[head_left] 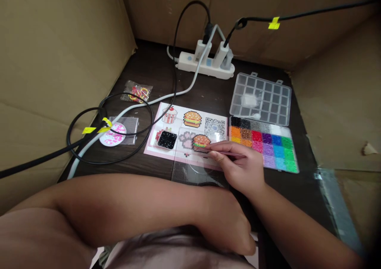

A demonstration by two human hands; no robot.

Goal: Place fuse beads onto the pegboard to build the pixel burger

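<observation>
My right hand (242, 168) is closed around a pair of pink tweezers (226, 153), whose tips reach over the burger picture on the pattern sheet (151, 146). Beneath them lies a clear pegboard (190, 173), partly over the sheet and partly hidden by my hand and forearm. To the left of the tips, a small square tray of black beads (167, 139) rests on the sheet. My left hand (229, 225) is curled near my body at the table's front edge, its forearm lying across the front. Its fingertips are hidden, so anything in them cannot be seen.
Right of the sheet is a compartment box of coloured beads (264, 144), its clear lid (260, 98) laid back. A white power strip (205, 66) stands behind. Black and grey cables (133, 107) loop over the left side, near a pink-white disc (113, 135) and a bag (138, 92). Cardboard walls surround the table.
</observation>
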